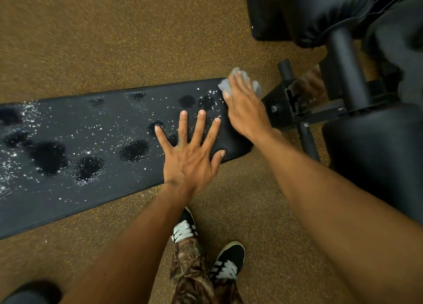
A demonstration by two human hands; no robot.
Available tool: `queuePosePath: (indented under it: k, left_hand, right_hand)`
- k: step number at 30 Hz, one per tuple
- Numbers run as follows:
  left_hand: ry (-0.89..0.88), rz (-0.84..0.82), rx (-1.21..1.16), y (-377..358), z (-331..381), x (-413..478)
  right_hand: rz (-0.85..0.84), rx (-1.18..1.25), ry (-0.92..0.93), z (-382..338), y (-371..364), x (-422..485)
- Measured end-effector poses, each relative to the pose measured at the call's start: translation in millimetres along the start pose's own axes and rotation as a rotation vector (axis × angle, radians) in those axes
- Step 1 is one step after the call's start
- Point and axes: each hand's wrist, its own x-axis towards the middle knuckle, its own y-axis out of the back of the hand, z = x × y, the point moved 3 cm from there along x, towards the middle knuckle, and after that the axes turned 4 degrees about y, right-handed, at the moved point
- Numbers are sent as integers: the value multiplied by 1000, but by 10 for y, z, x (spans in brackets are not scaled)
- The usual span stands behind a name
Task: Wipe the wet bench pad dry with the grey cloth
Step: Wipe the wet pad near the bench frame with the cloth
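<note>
Head view: droplet-covered bench pad [91,143] over brown speckled floor [91,40]; left hand [190,157] splayed flat, right hand [245,106] pressing grey cloth [225,85].

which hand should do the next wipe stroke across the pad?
Right. The right hand already presses the crumpled grey cloth at the far right end of the wet black padded bench pad. The left hand lies flat and empty, bracing the pad.
</note>
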Motion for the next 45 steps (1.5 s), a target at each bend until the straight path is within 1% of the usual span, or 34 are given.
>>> queuePosePath:
  k: [3, 5, 7, 10, 12, 13, 16, 19, 21, 23, 26, 27, 29, 31, 32, 33, 35, 39, 41, 42, 45]
  left_hand:
    - [-11, 24, -5, -7, 2, 4]
    - [-9, 42, -9, -19, -6, -21]
    - [-13, 57, -9, -24, -12, -39]
    - [-14, 69, -19, -3, -14, -39]
    - [-9, 81, -23, 5, -23, -35]
    - [-9, 85, -22, -3, -29, -32]
    - [-10, 65, -15, -3, -22, -9]
    - [8, 47, -52, 60, -37, -28]
    - [6, 76, -69, 124, -128, -56]
    - [-21, 95, -46, 154, -263, -65]
    - [-84, 110, 13, 136, -391, -70]
    - [-90, 117, 23, 121, -400, -74]
    - [-91, 137, 24, 97, -401, -84]
    - [-90, 156, 22, 83, -395, -91]
    - [-89, 160, 22, 84, -393, -97]
    - [-88, 161, 22, 89, -388, -101]
    - [-85, 162, 24, 98, -386, -103]
    - [-76, 179, 26, 69, -373, -91]
    - [-72, 192, 28, 71, -381, -91]
    - [-72, 201, 24, 66, -385, -94]
    - [-75, 212, 21, 61, -371, -75]
  right_hand:
    - [-23, -74, 147, -139, -19, 91]
    - [-63, -74, 195, -55, -60, -134]
    - [-66, -100, 220, 85, -56, -377]
    - [-87, -83, 105, 163, 3, -335]
    - [-49, -64, 36, 10, 22, -93]
    - [-39, -76, 37, -88, 14, 29]
    - [-63, -125, 200, -241, -91, 139]
    - [-80, -150, 327, -68, -85, -185]
    - [-74, -171, 315, 99, -14, -373]
    - [-80, -159, 263, 125, 33, -313]
    - [-48, -132, 115, -100, -5, 54]
    - [-39, -145, 114, -211, -37, 138]
    - [-55, -176, 217, -351, -133, 132]
    - [-104, -192, 328, -290, -159, -110]
    - [-116, -199, 349, -193, -132, -259]
    - [-129, -199, 341, -83, -93, -391]
    - [-137, -196, 265, 76, -18, -474]
    - [-38, -127, 133, -65, -49, 38]
    - [-22, -150, 155, -216, -100, 226]
    - [-24, -163, 199, -245, -136, 215]
    - [-35, -177, 348, -107, -166, -163]
